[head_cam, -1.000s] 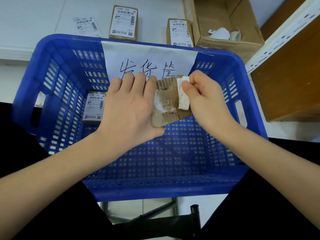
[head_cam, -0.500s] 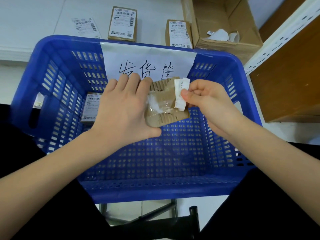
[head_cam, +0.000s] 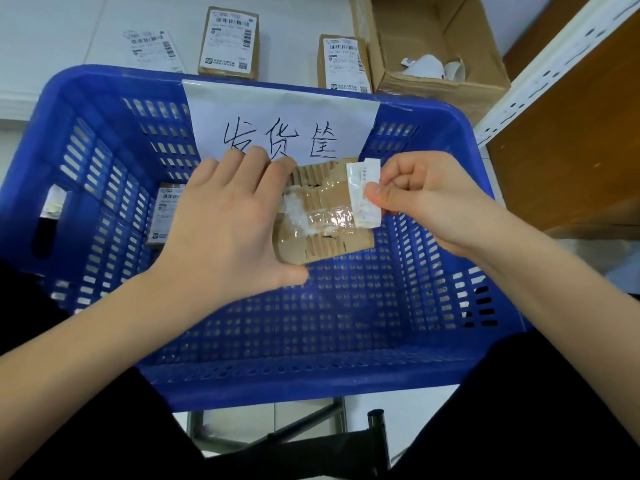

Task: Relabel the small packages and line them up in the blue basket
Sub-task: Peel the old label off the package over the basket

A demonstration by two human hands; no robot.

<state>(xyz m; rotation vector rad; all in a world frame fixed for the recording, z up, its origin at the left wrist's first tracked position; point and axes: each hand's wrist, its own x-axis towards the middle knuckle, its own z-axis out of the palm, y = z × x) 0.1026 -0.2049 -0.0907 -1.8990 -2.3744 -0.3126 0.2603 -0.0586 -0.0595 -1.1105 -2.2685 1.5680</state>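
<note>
We held a small brown package (head_cam: 325, 216) above the blue basket (head_cam: 433, 299), approx. over its far half. Our left hand (head_cam: 228, 230) gripped the pkg along its left side, fingers over the top edge, thumb under the bottom corner. Its face was torn, w/ clear tape across the middle. Our right hand (head_cam: 426, 199) pinched a white label (head_cam: 363, 192), thumb & forefinger clamped on it, the label partly peeled and standing off the pkg's right edge. Inside the basket, one labelled package (head_cam: 166, 216) lay against the left wall. A paper sign (head_cam: 280, 116) w/ handwritten characters hung on the far wall. Beyond the basket sat two labelled boxes (head_cam: 228, 43) and a loose label sheet (head_cam: 152, 50), plus an open carton (head_cam: 429, 46) holding paper scraps.
</note>
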